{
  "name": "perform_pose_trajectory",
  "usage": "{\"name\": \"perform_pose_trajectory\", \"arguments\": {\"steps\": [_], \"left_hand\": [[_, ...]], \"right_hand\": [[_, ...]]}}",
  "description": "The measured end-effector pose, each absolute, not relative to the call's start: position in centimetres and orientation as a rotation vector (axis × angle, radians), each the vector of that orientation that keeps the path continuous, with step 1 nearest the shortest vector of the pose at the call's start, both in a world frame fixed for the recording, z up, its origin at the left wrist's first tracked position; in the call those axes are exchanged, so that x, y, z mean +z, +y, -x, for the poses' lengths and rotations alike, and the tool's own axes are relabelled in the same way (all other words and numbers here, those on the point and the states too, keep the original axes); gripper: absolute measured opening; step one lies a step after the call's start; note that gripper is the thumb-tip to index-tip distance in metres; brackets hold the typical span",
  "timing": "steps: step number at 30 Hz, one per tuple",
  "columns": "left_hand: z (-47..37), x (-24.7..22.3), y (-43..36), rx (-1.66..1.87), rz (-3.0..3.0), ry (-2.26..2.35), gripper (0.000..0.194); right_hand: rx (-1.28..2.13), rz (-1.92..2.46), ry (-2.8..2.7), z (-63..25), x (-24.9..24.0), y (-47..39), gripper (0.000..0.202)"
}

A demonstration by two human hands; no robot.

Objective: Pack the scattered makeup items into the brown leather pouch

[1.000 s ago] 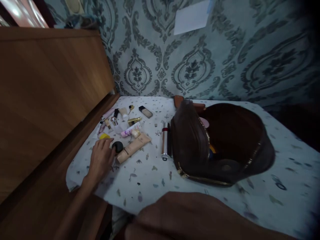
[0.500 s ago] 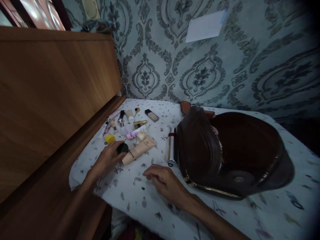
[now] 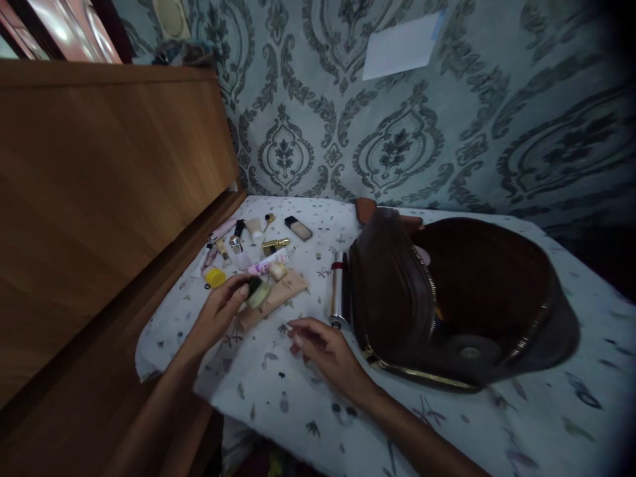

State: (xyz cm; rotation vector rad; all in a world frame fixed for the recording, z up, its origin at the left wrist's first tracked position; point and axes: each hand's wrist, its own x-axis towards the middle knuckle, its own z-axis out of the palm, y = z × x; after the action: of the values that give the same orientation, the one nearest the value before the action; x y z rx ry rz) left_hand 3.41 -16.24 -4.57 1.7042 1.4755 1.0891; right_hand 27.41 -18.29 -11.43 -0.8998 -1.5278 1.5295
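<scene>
My left hand [image 3: 222, 310] grips a small jar [image 3: 258, 293] with a dark lid and a pale greenish body, tilted over a beige squeeze tube [image 3: 279, 301] that lies on the cloth. Beyond the tube are a small cream-coloured pot [image 3: 277, 270] and a white and pink tube [image 3: 268, 262]. A yellow-lidded pot [image 3: 214, 277] sits just left of the jar. My right hand [image 3: 320, 348] hovers over the cloth with fingers loosely curled and apart, holding nothing. Close to it, a silver cylinder with a red band [image 3: 338, 291] stands beside the brown bag [image 3: 397, 291].
The bag gapes, its zip undone, on the patterned cloth [image 3: 278, 424]. Several cosmetics, among them a foundation bottle [image 3: 298, 228] and a gold tube [image 3: 275, 244], lie toward the back left. A wooden cabinet [image 3: 124, 172] borders the left side; a papered wall [image 3: 328, 119] stands behind.
My left hand has lifted the dark-lidded jar off the cloth and brought it right, tilting it so its pale body shows. My right hand's fingers have spread slightly.
</scene>
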Motion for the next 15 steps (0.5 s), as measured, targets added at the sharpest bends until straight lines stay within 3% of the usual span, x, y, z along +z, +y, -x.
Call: {"name": "perform_pose_trajectory", "arguments": {"steps": [8,15], "left_hand": [[-8.9,-6.3,-17.5,1.014,-1.448,1.257,0.060],[-11.1,-6.6,-17.9,0.992,-1.369,1.188,0.051]], "right_hand": [[1.648,0.800,-1.214,-27.4,-11.2,-18.5,0.062],[1.659,0.800,-1.132,-27.3,-10.8,-18.4,0.059]]}}
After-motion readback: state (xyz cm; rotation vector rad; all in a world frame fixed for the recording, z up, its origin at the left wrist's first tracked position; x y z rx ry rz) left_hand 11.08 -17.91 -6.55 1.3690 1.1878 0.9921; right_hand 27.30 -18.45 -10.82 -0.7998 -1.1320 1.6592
